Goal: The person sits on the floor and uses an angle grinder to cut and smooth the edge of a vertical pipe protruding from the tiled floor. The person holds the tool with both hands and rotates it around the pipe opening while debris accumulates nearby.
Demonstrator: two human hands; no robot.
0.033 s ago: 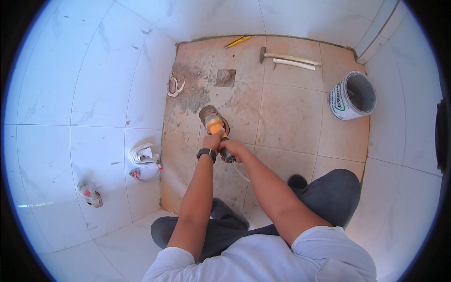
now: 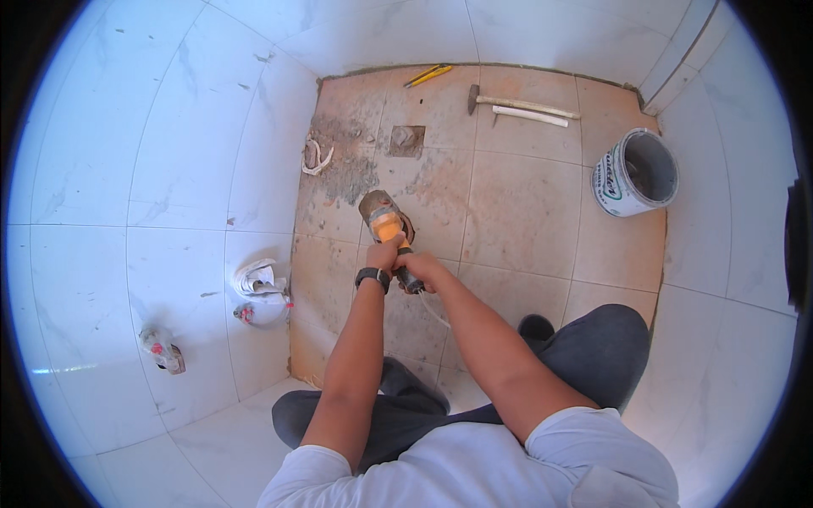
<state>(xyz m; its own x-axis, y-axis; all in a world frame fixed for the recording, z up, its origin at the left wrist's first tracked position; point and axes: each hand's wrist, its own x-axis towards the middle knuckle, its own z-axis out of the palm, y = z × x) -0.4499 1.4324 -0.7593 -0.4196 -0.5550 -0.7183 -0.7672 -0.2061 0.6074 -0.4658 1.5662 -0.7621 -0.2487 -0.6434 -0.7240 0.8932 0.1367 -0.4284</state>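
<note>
Both my hands are wrapped round an orange and black angle grinder (image 2: pixel 389 227), held low over the tiled floor in front of me. My left hand (image 2: pixel 385 253), with a dark watch at its wrist, grips the orange part of the body. Just behind it, my right hand (image 2: pixel 421 269) closes on the black rear end, where a pale cord (image 2: pixel 436 312) comes out. The grinder's dusty head points away and slightly left, and its disc is partly hidden. Beyond the head lies grey rubble (image 2: pixel 354 176) spread over the tiles.
A square floor hole (image 2: pixel 406 140) sits past the grinder. Farther back lie a yellow utility knife (image 2: pixel 428 75), a hammer (image 2: pixel 523 104) and a white stick (image 2: pixel 531 116). A white bucket (image 2: pixel 614 184) stands at right. Pipe fittings (image 2: pixel 259 281) project from the left wall; a white loop (image 2: pixel 317 158) lies near it.
</note>
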